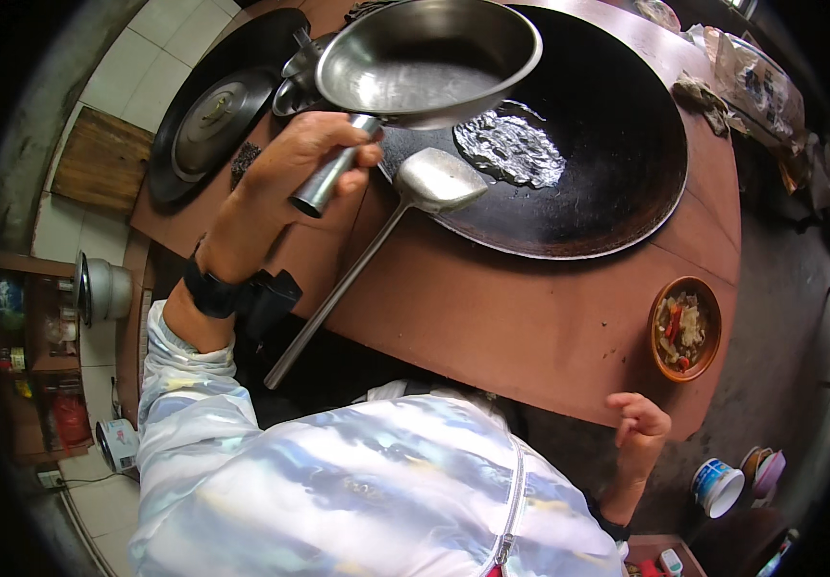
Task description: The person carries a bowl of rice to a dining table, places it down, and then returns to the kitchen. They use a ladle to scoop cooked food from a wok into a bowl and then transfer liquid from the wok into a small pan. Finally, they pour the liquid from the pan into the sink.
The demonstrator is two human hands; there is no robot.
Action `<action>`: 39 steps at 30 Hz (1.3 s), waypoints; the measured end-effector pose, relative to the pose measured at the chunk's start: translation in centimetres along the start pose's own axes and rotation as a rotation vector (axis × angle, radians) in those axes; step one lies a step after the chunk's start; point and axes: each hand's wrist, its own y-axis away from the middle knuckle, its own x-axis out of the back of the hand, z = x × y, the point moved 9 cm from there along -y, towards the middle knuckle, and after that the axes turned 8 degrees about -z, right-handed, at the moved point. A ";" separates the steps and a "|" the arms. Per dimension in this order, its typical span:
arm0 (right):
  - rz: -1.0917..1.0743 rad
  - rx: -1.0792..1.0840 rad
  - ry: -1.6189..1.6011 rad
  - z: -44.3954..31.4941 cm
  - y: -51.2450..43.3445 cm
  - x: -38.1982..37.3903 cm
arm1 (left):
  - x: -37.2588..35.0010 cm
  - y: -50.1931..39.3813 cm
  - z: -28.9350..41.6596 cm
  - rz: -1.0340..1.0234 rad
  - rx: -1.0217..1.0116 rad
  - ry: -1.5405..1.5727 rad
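Note:
My left hand (307, 155) grips the tubular metal handle of a large stainless-steel ladle (415, 68), raised over the left side of a big black wok (602, 166). Rippled, shiny liquid (512, 148) lies at the wok's bottom. The blade of a metal wok spatula (440, 180) rests at the wok's near rim, and its long handle slants back towards my body. My right hand (642, 425), loosely curled with nothing seen in it, is by the counter's near right edge. Just beyond it stands a brown bowl (685, 328) of chopped food with red pieces.
The wok is set in a reddish tiled stove counter (516, 303). To the left are a dark round lid (216, 126), a wooden board (103, 160) and a metal pot (106, 290). Plastic bags (754, 86) lie at the far right; a white-and-blue bucket (718, 488) stands below.

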 end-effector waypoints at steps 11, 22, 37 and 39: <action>-0.325 0.046 -0.401 -6.6 -8.7 -12.6 | -17.8 -5.3 -5.6 -0.216 -0.007 0.316; 0.089 0.240 -0.397 -5.2 -8.9 -8.3 | -19.4 -4.7 -2.9 -0.242 -0.484 -0.095; 0.156 0.334 -0.313 -4.2 -8.5 -3.5 | 17.3 5.8 -14.6 0.507 0.588 -1.406; 0.212 0.279 -0.323 -3.3 -8.6 -3.0 | 16.9 6.1 -13.1 0.520 0.357 -1.327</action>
